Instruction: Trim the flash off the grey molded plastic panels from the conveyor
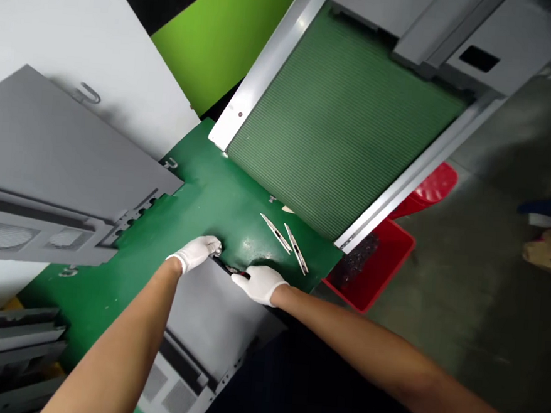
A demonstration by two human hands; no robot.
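A grey metal panel with mesh-covered openings lies on the green mat in front of me. At its far left corner, my white-gloved left hand is closed, fingertips together near a small shiny bit that I cannot make out. My right hand, also gloved in white, rests along the panel's far edge and is closed round a slim red-and-black hand tool. Its tip points toward the left hand; the rest is hidden in the palm. Just beyond lie two silver utility knives, the left one and the right one.
A ribbed green conveyor belt with metal rails faces the green mat. Another grey panel stands at left beside metal hooks. Further panels are stacked lower left. A red bin with dark small pieces sits below right.
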